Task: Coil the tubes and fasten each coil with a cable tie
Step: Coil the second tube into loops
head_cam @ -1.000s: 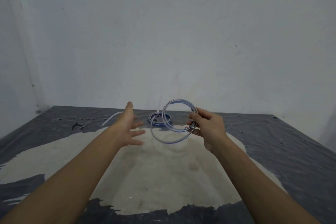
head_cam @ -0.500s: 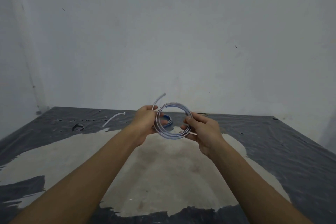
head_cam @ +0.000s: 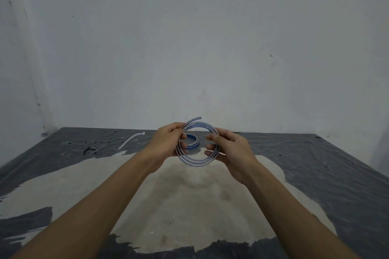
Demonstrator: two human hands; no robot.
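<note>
Grey, plain wall is seen behind a low work surface (head_cam: 315, 174) that is covered with dark plastic sheeting, and a large pale, worn patch is spread across the middle of that sheeting.

From the head camera, both bare forearms are seen reaching forward over the pale patch, and a coil of clear tube (head_cam: 199, 161) is held up between the two hands, clear of the surface. Several turns are gathered into one ring, which is faced roughly toward the camera. The left side of the ring is gripped by the left hand (head_cam: 166, 143), with the thumb laid on the near side and the fingers curled behind and through the loop. The right side of the ring is pinched by the right hand (head_cam: 229, 149) between the thumb and the fingers. One loose end of the tube (head_cam: 194, 119) is left sticking up and to the right from the top of the ring, just above the left hand's fingertips.

Beyond the held coil, a second coil of blue tube (head_cam: 192, 140) is laid flat on the dark sheeting, and it is partly viewed through the held ring. Whether it is fastened cannot be told. Well to the left, a white cable tie (head_cam: 131, 140) is laid on the sheeting near the far edge, apart from both hands and both coils.
</note>
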